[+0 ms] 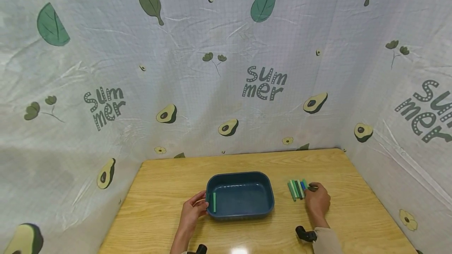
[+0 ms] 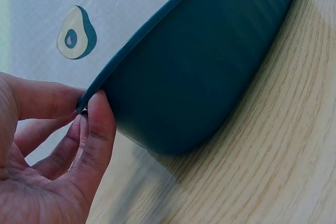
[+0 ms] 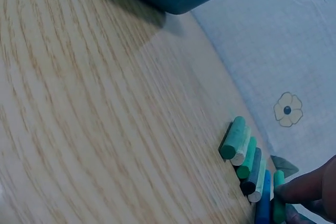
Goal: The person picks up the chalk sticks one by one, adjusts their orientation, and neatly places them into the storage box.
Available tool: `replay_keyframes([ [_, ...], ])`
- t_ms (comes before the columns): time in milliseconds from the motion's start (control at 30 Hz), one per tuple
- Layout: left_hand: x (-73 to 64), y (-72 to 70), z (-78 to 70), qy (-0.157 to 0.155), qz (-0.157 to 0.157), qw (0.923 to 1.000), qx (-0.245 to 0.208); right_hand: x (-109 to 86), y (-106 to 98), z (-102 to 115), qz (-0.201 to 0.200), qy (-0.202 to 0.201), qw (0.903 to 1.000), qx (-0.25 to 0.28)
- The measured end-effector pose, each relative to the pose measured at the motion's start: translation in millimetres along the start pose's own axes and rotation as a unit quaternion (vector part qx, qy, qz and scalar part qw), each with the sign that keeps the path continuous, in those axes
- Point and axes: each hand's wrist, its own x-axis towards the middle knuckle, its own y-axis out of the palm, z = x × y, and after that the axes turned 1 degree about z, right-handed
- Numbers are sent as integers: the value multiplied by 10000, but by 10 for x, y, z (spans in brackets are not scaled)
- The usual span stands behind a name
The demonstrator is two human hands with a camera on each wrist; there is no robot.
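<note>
My left hand (image 1: 192, 211) pinches the rim of a dark teal plastic box (image 1: 240, 217) at its left end; the left wrist view shows thumb and fingers on either side of the rim (image 2: 92, 92). A single green chalk stick (image 1: 214, 202) lies inside the box, along its left wall. To the right, several chalk sticks (image 3: 242, 153) in greens, white, blue and a dark shade lie side by side on the table. My right hand (image 1: 318, 200) holds the green chalk stick (image 3: 279, 182) at the row's right end between finger and thumb, the thumb partly hidden.
A light wood table (image 1: 169, 183) carries everything. White sheeting (image 1: 212, 89) printed with avocados, leaves and lettering hangs behind the table and along both sides. Black wrist cameras (image 1: 305, 234) sit on both wrists.
</note>
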Motion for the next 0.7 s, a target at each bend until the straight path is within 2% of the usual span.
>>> replay_keyframes([
  [300,23,0,5,5,-22,10000,46,14,-82,29,-4,11,9997,235],
  [700,36,-9,14,-1,-2,10000,33,6,-171,86,354,116,9982,477],
])
